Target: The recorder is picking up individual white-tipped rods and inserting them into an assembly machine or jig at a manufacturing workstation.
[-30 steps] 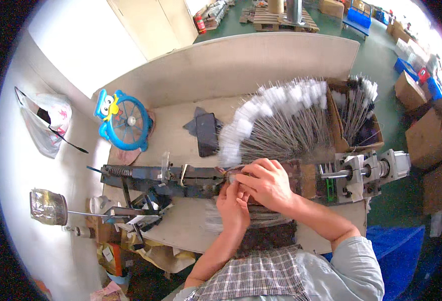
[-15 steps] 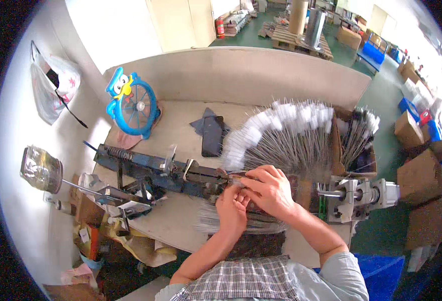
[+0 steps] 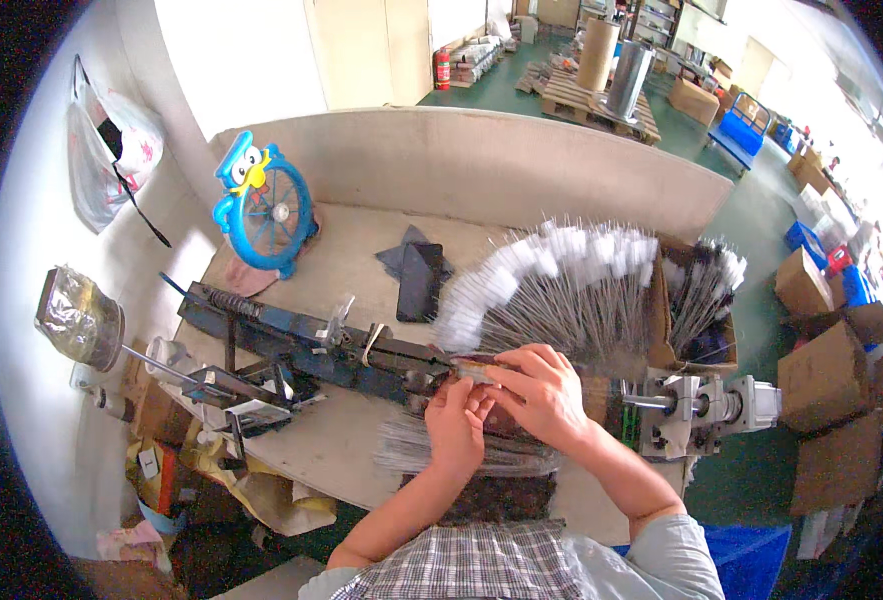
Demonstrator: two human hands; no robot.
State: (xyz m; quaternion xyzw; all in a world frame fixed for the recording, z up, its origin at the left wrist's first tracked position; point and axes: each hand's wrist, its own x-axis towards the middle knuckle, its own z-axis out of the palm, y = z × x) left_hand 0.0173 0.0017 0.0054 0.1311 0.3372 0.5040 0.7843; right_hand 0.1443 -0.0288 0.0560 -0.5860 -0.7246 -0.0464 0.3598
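Pinching a small metal piece [image 3: 469, 370] with left hand [image 3: 457, 418] and right hand [image 3: 541, 393], fingers closed. Working against the long blue machine [image 3: 311, 345], wire bundles [image 3: 561, 300] fanning at twelve o'clock.

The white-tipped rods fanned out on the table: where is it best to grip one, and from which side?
Probably grip a white-tipped rod by its bare metal end, coming from the person's side. The fluffy tips fan away toward the wall; the metal ends converge near the right hand.
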